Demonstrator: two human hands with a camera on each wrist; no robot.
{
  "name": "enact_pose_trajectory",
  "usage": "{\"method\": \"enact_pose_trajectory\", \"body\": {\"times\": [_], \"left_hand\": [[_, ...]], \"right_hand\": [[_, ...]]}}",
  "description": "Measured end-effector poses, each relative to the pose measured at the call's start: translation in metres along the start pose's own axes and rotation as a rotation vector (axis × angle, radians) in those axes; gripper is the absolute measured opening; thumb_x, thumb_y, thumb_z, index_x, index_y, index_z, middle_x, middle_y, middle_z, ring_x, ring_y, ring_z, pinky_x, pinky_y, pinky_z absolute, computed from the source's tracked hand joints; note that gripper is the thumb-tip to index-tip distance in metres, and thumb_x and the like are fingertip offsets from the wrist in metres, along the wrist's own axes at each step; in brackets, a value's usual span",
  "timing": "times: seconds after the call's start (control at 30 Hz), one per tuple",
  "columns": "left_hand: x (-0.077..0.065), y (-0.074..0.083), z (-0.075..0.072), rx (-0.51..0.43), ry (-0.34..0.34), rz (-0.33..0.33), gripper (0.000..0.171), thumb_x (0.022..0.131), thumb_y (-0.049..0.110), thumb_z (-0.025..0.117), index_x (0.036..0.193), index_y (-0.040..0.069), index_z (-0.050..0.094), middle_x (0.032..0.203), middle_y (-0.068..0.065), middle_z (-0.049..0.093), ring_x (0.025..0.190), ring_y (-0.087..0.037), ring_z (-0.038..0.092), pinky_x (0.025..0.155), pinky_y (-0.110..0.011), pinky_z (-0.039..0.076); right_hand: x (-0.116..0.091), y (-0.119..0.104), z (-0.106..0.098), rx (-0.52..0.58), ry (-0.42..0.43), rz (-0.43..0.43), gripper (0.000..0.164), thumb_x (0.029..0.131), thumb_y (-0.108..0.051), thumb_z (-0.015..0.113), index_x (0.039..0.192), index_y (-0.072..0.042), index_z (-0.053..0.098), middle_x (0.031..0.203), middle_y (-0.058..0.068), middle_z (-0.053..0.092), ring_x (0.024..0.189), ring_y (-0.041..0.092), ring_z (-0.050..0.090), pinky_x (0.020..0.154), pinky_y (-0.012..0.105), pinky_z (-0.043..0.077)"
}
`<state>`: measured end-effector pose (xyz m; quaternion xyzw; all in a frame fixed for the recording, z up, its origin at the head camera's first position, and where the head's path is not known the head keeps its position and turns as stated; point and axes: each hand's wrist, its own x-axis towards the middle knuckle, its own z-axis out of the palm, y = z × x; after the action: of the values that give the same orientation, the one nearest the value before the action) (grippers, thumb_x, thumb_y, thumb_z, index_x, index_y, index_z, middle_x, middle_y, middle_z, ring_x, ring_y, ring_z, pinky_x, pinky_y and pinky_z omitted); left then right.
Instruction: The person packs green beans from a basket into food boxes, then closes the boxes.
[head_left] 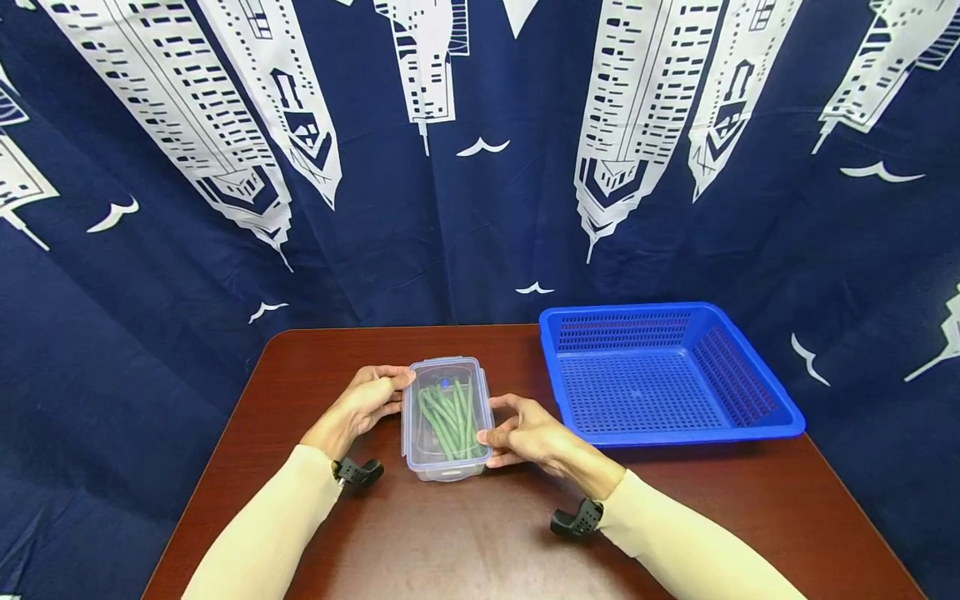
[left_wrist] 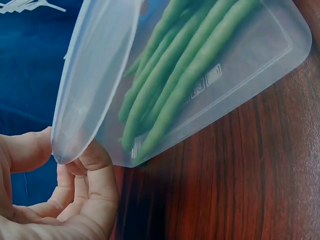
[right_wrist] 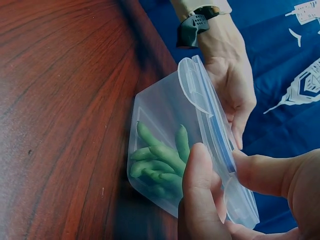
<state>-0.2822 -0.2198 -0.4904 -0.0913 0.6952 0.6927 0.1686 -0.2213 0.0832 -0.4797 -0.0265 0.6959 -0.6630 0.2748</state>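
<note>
A clear plastic food container (head_left: 450,476) with a translucent, blue-edged lid (head_left: 431,448) is between my two hands over the table. Green beans (head_left: 447,417) lie lengthwise inside it. At its left side my left hand (head_left: 358,406) pinches a side flap (left_wrist: 95,75) of the lid between thumb and fingers, the flap standing out from the wall. On the right, my right hand (head_left: 528,433) grips the lid's edge, thumb on top and fingers against the side. Another flap (right_wrist: 194,87), at one end of the lid, juts outward in the right wrist view.
A blue perforated plastic basket (head_left: 558,392) stands to the right, just beyond my right hand. The brown wooden table (head_left: 465,542) ends at a dark blue curtain (head_left: 442,250) with white building prints behind it.
</note>
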Motion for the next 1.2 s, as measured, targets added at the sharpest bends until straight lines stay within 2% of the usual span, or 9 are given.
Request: {"method": "enact_pose_trajectory", "body": {"times": [0.1, 0.2, 0.33, 0.4, 0.53, 0.67, 0.77, 0.93, 1.2], "left_hand": [[-0.002, -0.001, 0.001, -0.012, 0.014, -0.003, 0.04, 0.117, 0.013, 0.071, 0.15, -0.007, 0.063, 0.098, 0.004, 0.075, 0.085, -0.007, 0.069, 0.078, -0.021, 0.061], [-0.013, -0.003, 0.002, 0.019, 0.075, 0.021, 0.048, 0.114, 0.018, 0.077, 0.151, -0.007, 0.06, 0.11, -0.002, 0.077, 0.09, -0.008, 0.074, 0.081, -0.023, 0.066], [-0.04, -0.004, 0.006, 0.22, 0.226, 0.08, 0.059, 0.106, 0.026, 0.089, 0.145, -0.009, 0.061, 0.124, -0.021, 0.08, 0.088, -0.014, 0.083, 0.079, -0.032, 0.072], [-0.054, -0.004, 0.01, 0.325, 0.268, 0.086, 0.057, 0.103, 0.026, 0.093, 0.138, -0.009, 0.067, 0.123, -0.025, 0.082, 0.084, -0.016, 0.085, 0.078, -0.036, 0.073], [-0.072, -0.003, 0.021, 0.446, 0.247, 0.091, 0.045, 0.101, 0.023, 0.096, 0.128, -0.006, 0.075, 0.114, -0.023, 0.087, 0.081, -0.02, 0.087, 0.08, -0.04, 0.073], [-0.078, 0.001, 0.029, 0.525, 0.248, 0.102, 0.041, 0.1, 0.022, 0.096, 0.126, -0.005, 0.079, 0.109, -0.019, 0.088, 0.085, -0.025, 0.089, 0.08, -0.041, 0.073], [-0.076, 0.003, 0.03, 0.496, 0.24, 0.099, 0.039, 0.099, 0.017, 0.096, 0.126, -0.007, 0.08, 0.109, -0.02, 0.089, 0.088, -0.026, 0.089, 0.082, -0.042, 0.073], [-0.07, -0.001, 0.025, 0.31, 0.179, 0.079, 0.039, 0.098, 0.008, 0.095, 0.128, -0.011, 0.079, 0.11, -0.023, 0.089, 0.095, -0.02, 0.087, 0.089, -0.042, 0.073], [-0.065, -0.002, 0.021, 0.21, 0.135, 0.046, 0.04, 0.097, 0.004, 0.093, 0.129, -0.014, 0.077, 0.109, -0.016, 0.088, 0.095, -0.014, 0.082, 0.097, -0.044, 0.072]], "right_hand": [[-0.002, 0.001, 0.0, 0.003, 0.007, -0.005, 0.074, 0.105, 0.006, 0.08, 0.169, 0.007, 0.043, 0.1, 0.015, 0.07, 0.076, 0.019, 0.078, 0.077, 0.035, 0.073], [-0.003, 0.001, 0.001, -0.013, 0.011, -0.016, 0.08, 0.105, 0.006, 0.081, 0.173, 0.003, 0.04, 0.101, 0.014, 0.069, 0.076, 0.019, 0.076, 0.078, 0.036, 0.073], [-0.003, 0.0, 0.004, -0.036, 0.0, -0.03, 0.087, 0.104, 0.004, 0.082, 0.177, -0.001, 0.036, 0.101, 0.014, 0.069, 0.077, 0.019, 0.073, 0.079, 0.037, 0.073], [-0.003, -0.001, 0.004, -0.041, 0.0, -0.034, 0.087, 0.104, 0.004, 0.083, 0.177, 0.0, 0.035, 0.101, 0.013, 0.07, 0.078, 0.019, 0.073, 0.079, 0.038, 0.073], [-0.004, -0.004, 0.003, -0.046, 0.029, -0.039, 0.085, 0.103, 0.006, 0.083, 0.175, 0.002, 0.039, 0.105, 0.015, 0.068, 0.08, 0.021, 0.072, 0.078, 0.038, 0.073], [-0.004, -0.005, 0.003, -0.06, 0.039, -0.043, 0.082, 0.102, 0.008, 0.083, 0.173, 0.004, 0.042, 0.112, 0.017, 0.063, 0.08, 0.023, 0.073, 0.076, 0.039, 0.073], [-0.005, -0.005, 0.003, -0.071, 0.029, -0.051, 0.079, 0.102, 0.008, 0.083, 0.171, 0.006, 0.044, 0.117, 0.019, 0.059, 0.08, 0.024, 0.074, 0.074, 0.039, 0.073], [-0.002, -0.003, 0.002, -0.079, 0.016, -0.054, 0.075, 0.102, 0.009, 0.082, 0.168, 0.008, 0.045, 0.119, 0.018, 0.058, 0.08, 0.025, 0.074, 0.072, 0.038, 0.073], [-0.001, -0.004, 0.0, -0.07, 0.011, -0.043, 0.072, 0.102, 0.01, 0.082, 0.165, 0.009, 0.047, 0.12, 0.019, 0.057, 0.08, 0.026, 0.074, 0.073, 0.039, 0.073]]}}
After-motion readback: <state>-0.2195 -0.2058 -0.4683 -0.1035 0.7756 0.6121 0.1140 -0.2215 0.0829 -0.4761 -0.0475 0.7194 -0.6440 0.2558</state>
